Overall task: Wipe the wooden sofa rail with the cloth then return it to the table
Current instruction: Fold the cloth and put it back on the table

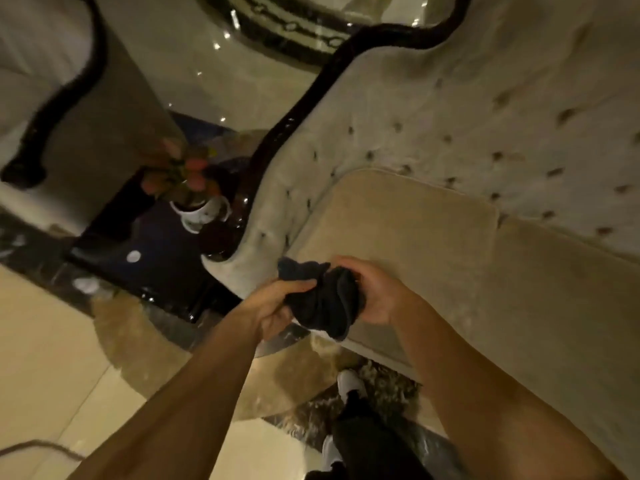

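A dark cloth point(323, 301), nearly black and bunched into a crumpled wad with soft folds, is held in the air between both hands, above the front edge of the sofa's seat cushion point(415, 244). One loose corner sticks up at its upper left and another hangs down at the bottom.

The left hand point(273, 306) closes around the cloth's left side, thumb laid over the top of the fabric and fingers curled underneath. The right hand point(370, 292) cups the right side, its fingers wrapped over the top of the wad and the palm turned toward the left hand. Both forearms are bare and reach forward from the bottom of the view, converging on the cloth. Below them, a dark trouser leg and white shoes point(349, 384) stand on a glossy tiled floor.

Beyond the hands is the beige, button-tufted sofa. Its wooden sofa rail point(298, 112), dark and glossy, curves along the top of the armrest and backrest, well apart from the cloth. Just left of the sofa's arm stands a dark, shiny table point(138, 271) carrying a white pot point(199, 213) of blurred pinkish flowers. Farther left is a second upholstered seat with similar dark trim.
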The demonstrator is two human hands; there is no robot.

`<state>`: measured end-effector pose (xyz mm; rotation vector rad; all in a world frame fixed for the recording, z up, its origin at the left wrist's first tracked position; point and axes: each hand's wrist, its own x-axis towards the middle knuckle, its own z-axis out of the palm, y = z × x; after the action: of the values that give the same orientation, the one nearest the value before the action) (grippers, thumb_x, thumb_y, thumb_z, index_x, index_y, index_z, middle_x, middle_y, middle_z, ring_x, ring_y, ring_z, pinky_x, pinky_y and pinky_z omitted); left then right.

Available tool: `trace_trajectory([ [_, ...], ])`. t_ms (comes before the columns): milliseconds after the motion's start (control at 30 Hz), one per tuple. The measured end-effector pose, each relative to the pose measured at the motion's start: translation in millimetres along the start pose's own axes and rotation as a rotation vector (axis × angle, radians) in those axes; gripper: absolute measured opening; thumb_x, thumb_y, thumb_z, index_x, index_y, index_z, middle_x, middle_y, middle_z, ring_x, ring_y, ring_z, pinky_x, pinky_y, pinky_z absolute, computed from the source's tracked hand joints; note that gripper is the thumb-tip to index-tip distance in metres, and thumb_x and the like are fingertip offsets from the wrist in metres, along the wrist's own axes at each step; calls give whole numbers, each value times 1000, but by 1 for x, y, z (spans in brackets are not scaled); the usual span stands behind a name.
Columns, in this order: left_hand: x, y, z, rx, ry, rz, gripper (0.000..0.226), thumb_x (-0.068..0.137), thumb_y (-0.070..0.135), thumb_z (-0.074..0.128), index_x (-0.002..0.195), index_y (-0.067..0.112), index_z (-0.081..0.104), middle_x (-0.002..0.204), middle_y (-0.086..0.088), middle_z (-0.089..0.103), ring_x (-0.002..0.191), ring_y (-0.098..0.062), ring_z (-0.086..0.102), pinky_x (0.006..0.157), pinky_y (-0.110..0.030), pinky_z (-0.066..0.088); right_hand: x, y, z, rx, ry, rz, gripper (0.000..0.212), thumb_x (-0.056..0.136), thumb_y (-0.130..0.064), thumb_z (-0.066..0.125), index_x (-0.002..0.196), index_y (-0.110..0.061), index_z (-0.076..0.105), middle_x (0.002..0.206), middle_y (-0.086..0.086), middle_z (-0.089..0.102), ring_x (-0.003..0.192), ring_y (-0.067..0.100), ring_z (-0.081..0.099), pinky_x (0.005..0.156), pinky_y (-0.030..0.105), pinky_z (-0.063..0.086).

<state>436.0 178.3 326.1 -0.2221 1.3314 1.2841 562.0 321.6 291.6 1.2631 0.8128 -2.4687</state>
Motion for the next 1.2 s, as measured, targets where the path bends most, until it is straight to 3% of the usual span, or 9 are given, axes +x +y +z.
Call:
trace_trajectory([
  [133,-1,11,-53,34,139,-136,57,60,9,82,114,1,66,115,-18,71,105,-31,69,84,-41,59,46,-13,42,-175,-38,188,51,87,-42,68,126,-9,63,114,16,67,104,30,65,81,40,55],
  [267,-3,11,-104,106,197,-229,23,79,4,73,99,13,67,89,-3,75,84,-16,69,80,-31,55,78,-13,82,-218,-62,148,26,87,-23,70,107,-8,73,105,15,72,98,29,69,80,39,57],
  [400,-9,11,-161,-277,324,10,17,84,4,67,99,11,66,91,-11,61,76,-18,55,87,-32,48,101,-11,125,-232,-138,100,13,83,-18,69,91,-18,80,99,11,78,95,32,73,72,43,61],
  [500,-20,9,-210,-534,344,146,35,85,3,64,119,8,62,114,-15,68,105,-26,66,98,-40,51,121,-2,164,-286,-152,125,23,86,-10,66,107,-11,74,113,16,73,102,32,71,76,40,60],
  [633,-30,20,-258,-611,243,235,59,90,-4,53,143,21,42,138,-18,57,121,-33,60,103,-51,47,150,11,211,-337,-171,238,61,83,-11,69,141,-12,50,136,19,57,120,35,60,81,41,59],
  [767,-46,52,-305,-573,69,286,70,86,-11,47,145,24,38,138,-15,50,121,-31,57,89,-46,55,173,12,250,-334,-316,492,72,90,-59,57,146,-14,46,141,18,56,128,37,56,99,49,51],
  [933,-50,84,-352,-617,-182,323,74,81,-13,39,148,17,31,141,-21,45,133,-40,44,102,-52,46,205,12,293,-160,-412,541,76,88,-61,63,144,-11,49,150,18,48,138,37,46,112,51,40],
  [1067,-47,106,-379,-635,-368,341,43,72,-7,59,109,13,68,112,-14,70,109,-31,66,88,-49,56,223,1,324,-194,-433,600,76,85,-65,64,140,-13,55,145,16,54,137,35,47,116,49,35],
  [1200,-29,123,-402,-675,-391,297,38,62,-6,71,98,4,66,99,-20,71,98,-35,69,83,-49,58,248,-18,346,-195,-464,582,62,87,-52,68,133,-12,61,138,15,60,133,33,52,114,46,36],
])
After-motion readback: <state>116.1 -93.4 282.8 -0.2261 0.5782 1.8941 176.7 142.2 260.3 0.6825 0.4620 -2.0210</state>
